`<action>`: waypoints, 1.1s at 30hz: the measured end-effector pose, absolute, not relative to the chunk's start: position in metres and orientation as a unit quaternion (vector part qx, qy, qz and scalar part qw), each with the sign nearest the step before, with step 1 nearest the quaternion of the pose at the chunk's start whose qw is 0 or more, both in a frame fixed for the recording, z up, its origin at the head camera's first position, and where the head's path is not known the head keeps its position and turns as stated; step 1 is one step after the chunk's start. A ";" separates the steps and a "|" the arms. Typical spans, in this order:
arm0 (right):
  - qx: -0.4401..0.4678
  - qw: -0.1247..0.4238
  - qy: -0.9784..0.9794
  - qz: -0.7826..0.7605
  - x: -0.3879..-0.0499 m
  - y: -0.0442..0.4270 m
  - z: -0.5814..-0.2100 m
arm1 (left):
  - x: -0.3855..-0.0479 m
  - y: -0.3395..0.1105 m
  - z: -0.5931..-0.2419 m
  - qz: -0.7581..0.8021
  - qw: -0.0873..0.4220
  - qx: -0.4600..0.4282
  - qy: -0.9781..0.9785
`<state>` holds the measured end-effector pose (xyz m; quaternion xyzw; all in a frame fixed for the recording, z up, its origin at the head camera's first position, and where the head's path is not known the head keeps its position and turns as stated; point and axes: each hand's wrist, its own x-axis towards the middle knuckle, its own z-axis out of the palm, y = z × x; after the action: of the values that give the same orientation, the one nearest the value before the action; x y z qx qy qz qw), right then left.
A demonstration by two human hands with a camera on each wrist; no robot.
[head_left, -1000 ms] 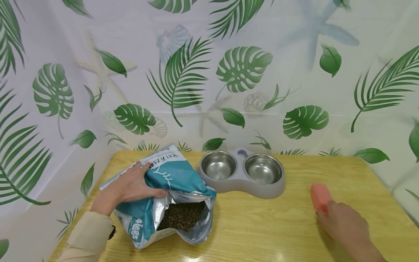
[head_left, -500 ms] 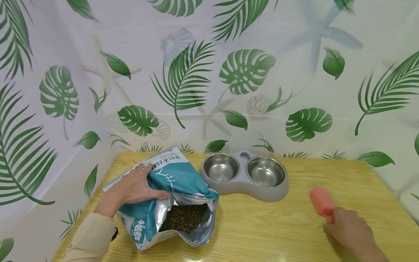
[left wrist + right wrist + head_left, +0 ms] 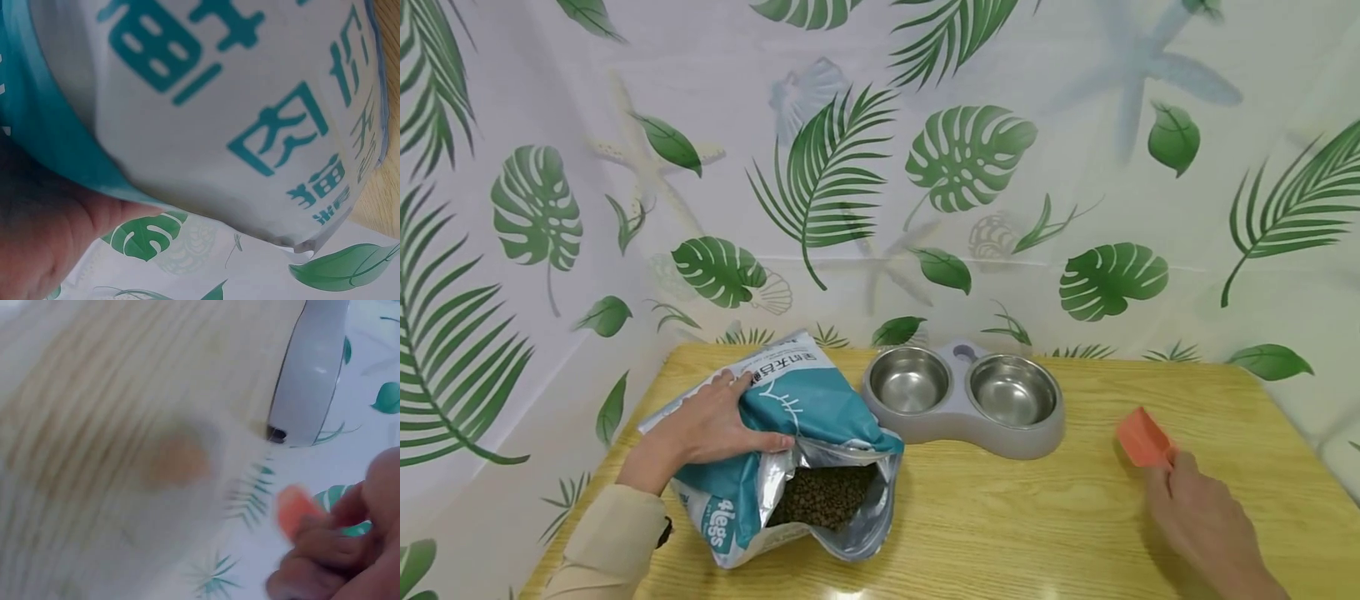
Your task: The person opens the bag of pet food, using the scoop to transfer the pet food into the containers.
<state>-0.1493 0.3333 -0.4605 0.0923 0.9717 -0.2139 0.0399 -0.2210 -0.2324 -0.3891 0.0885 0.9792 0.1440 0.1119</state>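
In the head view a blue and white pet food bag lies on the table with its mouth towards me. Brown kibble shows inside the silver lining. My left hand rests on the bag's upper side, fingers spread and the thumb stretched towards the mouth. In the left wrist view, that hand lies against the printed bag. My right hand grips a coral-coloured scoop by its handle, over the table's right side. The right wrist view is blurred; the scoop shows beyond the curled fingers.
Behind and right of the bag stands a grey double bowl holder with two steel bowls, both with bare bottoms. They sit on a wooden table. A leaf-patterned cloth rises behind the table and at its left.
The scoop has turned in my right hand's grip, and its inside now faces up more. My left hand and the bag keep their places; the head view has shifted slightly.
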 end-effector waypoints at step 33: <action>-0.133 0.361 0.664 -0.642 -0.107 0.128 -0.458 | -0.221 -0.232 -0.391 0.133 0.113 0.084 0.981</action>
<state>-0.1074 0.1281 -0.4582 -0.1327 0.6637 -0.6417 0.3607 -0.2212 -0.2320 -0.3907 0.0843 0.9811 0.1330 0.1125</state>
